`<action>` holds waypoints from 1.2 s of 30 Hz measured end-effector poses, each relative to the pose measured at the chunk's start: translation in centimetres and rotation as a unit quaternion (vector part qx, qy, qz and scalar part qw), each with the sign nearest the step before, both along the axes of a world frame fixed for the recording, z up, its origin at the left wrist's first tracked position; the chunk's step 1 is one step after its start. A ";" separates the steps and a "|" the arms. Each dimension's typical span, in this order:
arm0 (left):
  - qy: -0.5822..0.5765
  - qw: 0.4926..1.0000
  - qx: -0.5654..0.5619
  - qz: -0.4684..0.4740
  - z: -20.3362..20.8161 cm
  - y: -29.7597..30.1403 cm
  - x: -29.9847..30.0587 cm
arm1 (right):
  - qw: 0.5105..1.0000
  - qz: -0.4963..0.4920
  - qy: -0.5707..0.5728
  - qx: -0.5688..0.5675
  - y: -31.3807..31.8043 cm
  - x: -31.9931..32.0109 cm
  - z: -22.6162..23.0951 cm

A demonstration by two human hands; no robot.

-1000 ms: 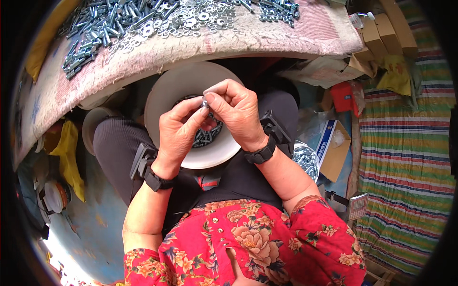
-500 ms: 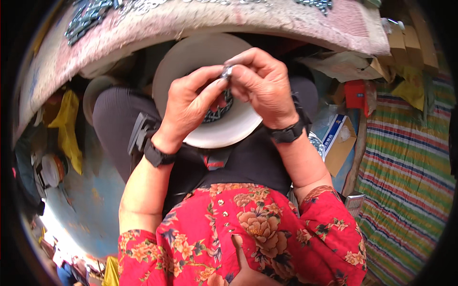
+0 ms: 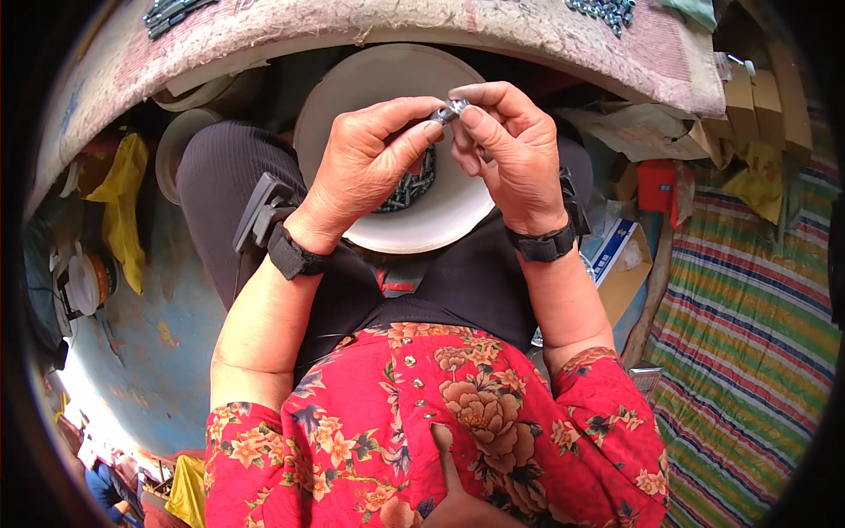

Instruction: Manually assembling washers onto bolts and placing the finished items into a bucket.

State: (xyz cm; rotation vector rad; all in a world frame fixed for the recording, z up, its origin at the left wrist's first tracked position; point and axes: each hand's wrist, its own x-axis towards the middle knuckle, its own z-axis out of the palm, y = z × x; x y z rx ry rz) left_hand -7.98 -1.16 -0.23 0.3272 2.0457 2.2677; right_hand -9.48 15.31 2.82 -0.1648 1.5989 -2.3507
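Note:
My left hand (image 3: 365, 167) pinches a small grey metal bolt (image 3: 443, 115) between thumb and fingertips. Against its end, my right hand (image 3: 515, 145) grips a small shiny metal nut (image 3: 459, 106). The two parts meet fingertip to fingertip; fingers partly hide them. Below sits a white bucket (image 3: 352, 88) between my knees, and dark metal bolts (image 3: 409, 189) lie heaped in it, partly covered by my left hand.
Ahead is a fabric-covered table edge (image 3: 387, 22), with long metal pieces (image 3: 172, 16) at left and a pile of nuts (image 3: 607, 12) at right. A cardboard box (image 3: 623, 264) stands to my right, near a striped sheet (image 3: 748, 308). A yellow bag (image 3: 126, 211) hangs at left.
Both hands have shifted slightly up and right in the picture, still pinching the small metal parts. The table and bucket appear a little higher as the view moved.

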 end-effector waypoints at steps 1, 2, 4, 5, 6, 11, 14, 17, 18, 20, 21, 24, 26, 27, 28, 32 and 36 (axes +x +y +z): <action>0.011 1.000 -0.004 0.007 0.1 0.0 0.1 | 1.000 0.000 0.001 0.000 -0.1 0.1 0.1; 0.021 1.000 -0.009 0.013 0.2 0.0 0.3 | 0.999 -0.005 0.031 0.013 -0.2 0.2 0.1; 0.011 1.000 0.009 0.009 0.5 -0.1 0.4 | 0.998 -0.008 0.063 0.026 -0.3 0.5 0.4; 0.000 1.000 0.026 0.004 0.6 -0.2 0.5 | 0.996 -0.006 0.074 0.041 -0.4 0.6 0.6; 0.002 1.000 0.026 0.005 0.5 -0.2 0.5 | 0.995 -0.004 0.086 0.056 -0.4 0.6 0.8; 0.211 0.967 -0.124 0.068 -0.1 -0.3 0.2 | 0.995 0.091 0.009 0.034 0.9 -0.6 2.0; 0.051 0.999 0.007 -0.015 0.9 -0.7 0.9 | 0.983 0.154 0.039 0.090 1.3 -0.9 3.3; -0.061 0.992 0.088 -0.073 1.8 -1.2 1.2 | 0.976 0.167 0.067 0.123 1.0 -0.4 4.1; -0.061 0.992 0.088 -0.073 1.9 -1.2 1.2 | 0.976 0.162 0.071 0.127 0.9 -0.1 4.3; 0.053 0.997 0.021 -0.045 2.0 -1.3 1.2 | 0.976 0.157 0.075 0.129 1.0 0.0 4.5; 0.052 0.997 0.020 -0.044 2.0 -1.2 1.1 | 0.976 0.175 0.058 0.120 1.3 -0.2 4.5; 0.229 0.969 -0.087 0.039 1.7 -0.8 1.1 | 0.980 0.172 0.036 0.094 1.0 0.2 4.1; 0.199 0.978 -0.062 0.028 1.4 -0.7 1.3 | 0.985 0.149 0.035 0.078 0.8 0.6 3.6; 0.169 0.985 -0.039 0.018 1.4 -0.6 1.3 | 0.981 0.117 0.090 0.125 0.8 0.8 3.2; 0.169 0.985 -0.040 0.018 1.4 -0.6 1.4 | 0.971 0.085 0.144 0.169 0.7 1.0 2.8; 0.074 0.997 0.016 -0.009 1.6 -0.3 1.5 | 0.959 0.049 0.178 0.216 0.5 1.5 3.3; -0.061 0.994 0.090 0.027 1.3 -0.5 1.7 | 0.932 0.031 0.246 0.263 1.8 -0.9 2.8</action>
